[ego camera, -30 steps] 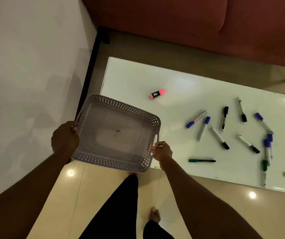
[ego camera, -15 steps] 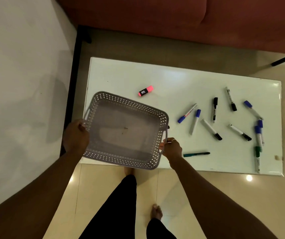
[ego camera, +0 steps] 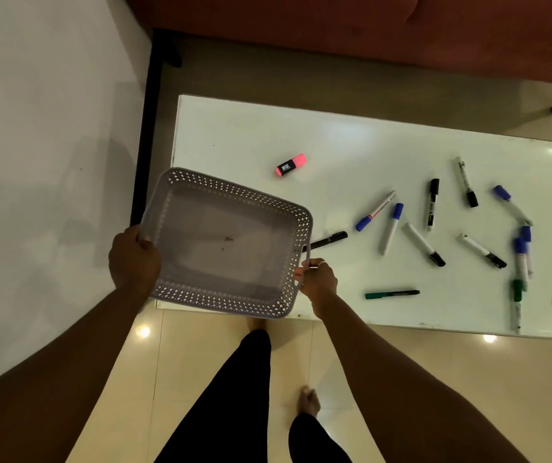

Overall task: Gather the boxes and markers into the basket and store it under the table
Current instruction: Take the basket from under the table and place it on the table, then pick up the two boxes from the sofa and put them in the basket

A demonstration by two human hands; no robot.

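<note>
Grey perforated basket [ego camera: 226, 242]: empty, held over near-left corner of white surface [ego camera: 334, 145]. Left hand [ego camera: 134, 259] with fingers clamped on left rim; right hand [ego camera: 318, 282] with fingers closed on right handle. Pink highlighter [ego camera: 290, 165] just beyond basket. Black marker [ego camera: 328, 240] beside right handle. Green pen [ego camera: 392, 294] and blue-capped markers [ego camera: 375, 211] scattered right.

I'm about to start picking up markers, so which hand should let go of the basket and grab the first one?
Probably the right hand. Nearly all the markers lie on its side of the table, and the black marker sits just beyond it. The left hand holds the basket on the far side.
</note>
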